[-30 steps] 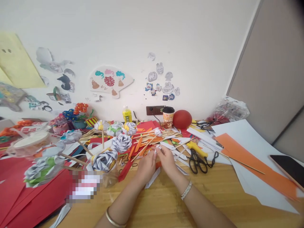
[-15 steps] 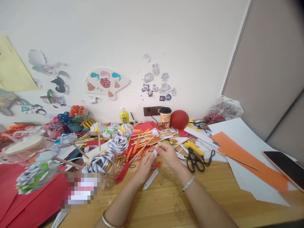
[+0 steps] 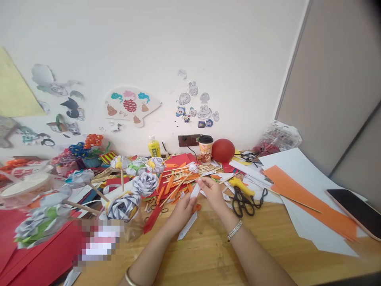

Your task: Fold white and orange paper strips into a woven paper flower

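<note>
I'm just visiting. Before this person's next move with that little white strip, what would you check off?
1. Grip: left hand and right hand both pinch the white paper strip: ok.
2. Strip's creases: too small to see: cannot tell.
3. Scissors lie to the right of the right hand, apart from it: ok.
4. Spare strip lies on the table beside the left wrist: ok.
5. Space behind the hands: wooden sticks and paper scraps crowd it: not ok.
</note>
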The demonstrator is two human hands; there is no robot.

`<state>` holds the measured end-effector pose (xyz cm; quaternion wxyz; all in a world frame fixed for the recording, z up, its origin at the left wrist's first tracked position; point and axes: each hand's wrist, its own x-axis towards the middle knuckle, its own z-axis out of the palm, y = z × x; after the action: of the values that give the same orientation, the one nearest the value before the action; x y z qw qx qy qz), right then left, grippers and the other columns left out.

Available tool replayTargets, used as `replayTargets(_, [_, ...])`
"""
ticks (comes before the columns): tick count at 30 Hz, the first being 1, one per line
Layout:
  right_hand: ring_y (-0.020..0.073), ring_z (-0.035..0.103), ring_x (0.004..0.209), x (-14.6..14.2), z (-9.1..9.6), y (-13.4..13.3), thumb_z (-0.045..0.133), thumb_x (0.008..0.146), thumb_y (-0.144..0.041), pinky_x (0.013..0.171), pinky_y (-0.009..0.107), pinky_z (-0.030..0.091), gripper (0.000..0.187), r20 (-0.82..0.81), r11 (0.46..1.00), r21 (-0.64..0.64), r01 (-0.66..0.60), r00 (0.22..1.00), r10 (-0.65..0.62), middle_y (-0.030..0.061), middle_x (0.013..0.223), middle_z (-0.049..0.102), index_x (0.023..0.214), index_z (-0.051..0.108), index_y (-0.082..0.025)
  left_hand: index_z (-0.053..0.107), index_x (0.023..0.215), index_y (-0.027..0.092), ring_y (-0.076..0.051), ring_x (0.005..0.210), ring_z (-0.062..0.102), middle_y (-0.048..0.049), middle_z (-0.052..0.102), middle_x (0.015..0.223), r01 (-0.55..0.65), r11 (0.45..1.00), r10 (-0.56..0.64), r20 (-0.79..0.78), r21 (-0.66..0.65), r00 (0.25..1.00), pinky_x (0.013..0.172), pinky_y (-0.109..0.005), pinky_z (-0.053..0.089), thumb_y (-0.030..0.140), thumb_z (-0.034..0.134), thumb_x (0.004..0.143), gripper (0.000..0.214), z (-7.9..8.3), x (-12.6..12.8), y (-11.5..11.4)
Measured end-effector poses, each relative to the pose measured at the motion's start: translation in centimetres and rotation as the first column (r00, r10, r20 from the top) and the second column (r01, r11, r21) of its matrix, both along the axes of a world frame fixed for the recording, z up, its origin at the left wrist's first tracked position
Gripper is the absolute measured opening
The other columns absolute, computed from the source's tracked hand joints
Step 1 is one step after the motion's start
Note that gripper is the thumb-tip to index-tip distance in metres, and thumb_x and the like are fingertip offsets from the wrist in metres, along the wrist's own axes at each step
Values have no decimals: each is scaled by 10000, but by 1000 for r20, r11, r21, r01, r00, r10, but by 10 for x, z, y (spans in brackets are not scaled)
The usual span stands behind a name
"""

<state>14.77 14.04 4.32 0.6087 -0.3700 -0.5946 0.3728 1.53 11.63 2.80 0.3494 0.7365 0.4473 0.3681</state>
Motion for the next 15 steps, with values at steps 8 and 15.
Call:
replayTargets(8, [127,437,600,-5,-10,-5,347,847,-346,582,234,348,246,229,956,174,237,934,-273,-20,624,462,692,462,-193,508,847,156,-151,733,442,-29,518,786,89,995,-86,78,-41,993,692,-276,364,489,321,818,383,4,2,-3])
replayTargets(15, [119,406,580,-10,-11,-10,319,859,-359,551,227,320,220,167,945,142,295,934,-316,-30,640,432,746,423,-201,359,691,182,-47,436,186,85,264,525,386,830,-205,425,-402,882,418,-186,174,539,390,775,369,7,1,-12])
